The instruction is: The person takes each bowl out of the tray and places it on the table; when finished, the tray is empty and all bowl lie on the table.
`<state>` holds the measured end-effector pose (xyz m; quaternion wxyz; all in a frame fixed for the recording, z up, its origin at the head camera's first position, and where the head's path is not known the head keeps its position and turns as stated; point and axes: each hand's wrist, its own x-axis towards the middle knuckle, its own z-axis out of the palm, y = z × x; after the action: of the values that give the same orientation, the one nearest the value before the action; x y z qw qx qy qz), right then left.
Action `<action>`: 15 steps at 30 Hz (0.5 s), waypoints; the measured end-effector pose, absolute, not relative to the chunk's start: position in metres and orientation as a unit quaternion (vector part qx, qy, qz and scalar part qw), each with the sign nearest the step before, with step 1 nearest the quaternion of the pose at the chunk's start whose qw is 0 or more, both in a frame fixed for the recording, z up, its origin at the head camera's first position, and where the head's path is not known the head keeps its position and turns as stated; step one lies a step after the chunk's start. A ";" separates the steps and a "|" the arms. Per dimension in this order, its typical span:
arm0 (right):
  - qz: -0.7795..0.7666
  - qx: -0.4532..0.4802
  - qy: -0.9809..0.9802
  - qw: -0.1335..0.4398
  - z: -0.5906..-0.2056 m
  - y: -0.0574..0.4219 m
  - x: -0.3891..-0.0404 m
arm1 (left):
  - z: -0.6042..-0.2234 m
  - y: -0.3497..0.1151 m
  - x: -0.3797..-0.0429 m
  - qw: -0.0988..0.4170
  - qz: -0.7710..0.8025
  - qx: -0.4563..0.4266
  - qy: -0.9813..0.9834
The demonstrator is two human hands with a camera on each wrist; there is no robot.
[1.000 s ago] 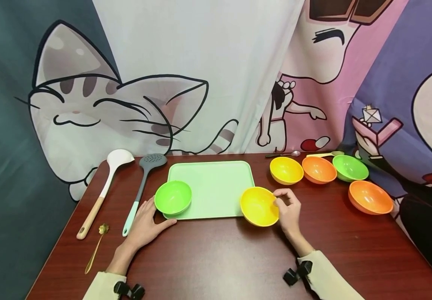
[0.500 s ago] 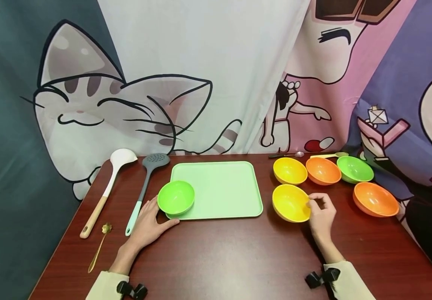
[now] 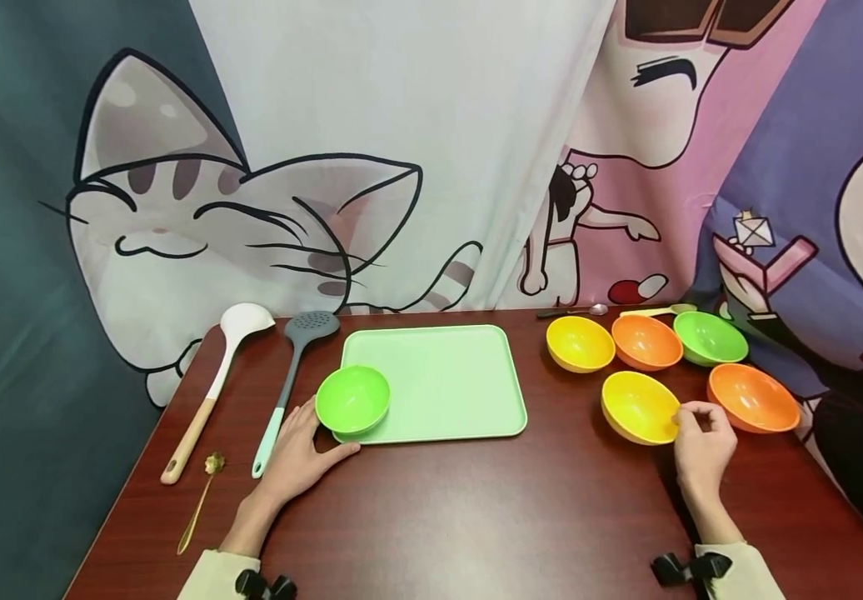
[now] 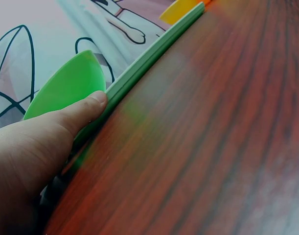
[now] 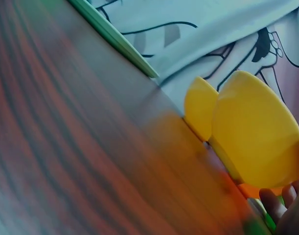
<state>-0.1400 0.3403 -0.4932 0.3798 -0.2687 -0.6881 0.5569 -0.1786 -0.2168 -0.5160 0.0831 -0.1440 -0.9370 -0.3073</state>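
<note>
Pinched at its right rim by my right hand (image 3: 704,450), a yellow bowl (image 3: 638,407) stands at the right of the table, in front of the row of bowls. In the right wrist view that yellow bowl (image 5: 259,132) shows its outer side, with fingertips at its rim. My left hand (image 3: 296,454) rests at the near left corner of the pale green tray (image 3: 450,379), its thumb stretched along the front edge. A green bowl (image 3: 352,400) sits on the tray's left part, beside those fingers. The left wrist view shows the thumb overlapping the tray's edge (image 4: 154,56) below the green bowl (image 4: 71,85).
Behind the held bowl stand another yellow bowl (image 3: 580,344), an orange bowl (image 3: 646,342) and a green bowl (image 3: 710,338); a second orange bowl (image 3: 754,398) is to the right. At left lie a white ladle (image 3: 225,358), a grey slotted turner (image 3: 292,367) and a small gold spoon (image 3: 199,508).
My right hand has moved the yellow bowl rightward, from the tray's near right corner to in front of the orange bowls. My left hand and the green bowl have stayed in place.
</note>
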 end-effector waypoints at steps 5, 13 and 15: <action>0.513 -0.303 -0.707 0.382 -0.488 0.350 -0.137 | -0.516 -0.215 -0.179 0.080 -0.310 -0.145 -0.936; 0.493 -0.330 -0.710 0.379 -0.487 0.359 -0.135 | -0.514 -0.215 -0.180 0.079 -0.313 -0.144 -0.936; 0.488 -0.335 -0.712 0.377 -0.489 0.361 -0.133 | -0.515 -0.216 -0.179 0.083 -0.311 -0.146 -0.935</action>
<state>-0.1333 0.3607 -0.4885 0.3768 -0.3352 -0.7122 0.4882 -0.1790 -0.2159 -0.5150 0.0827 -0.1463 -0.9353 -0.3115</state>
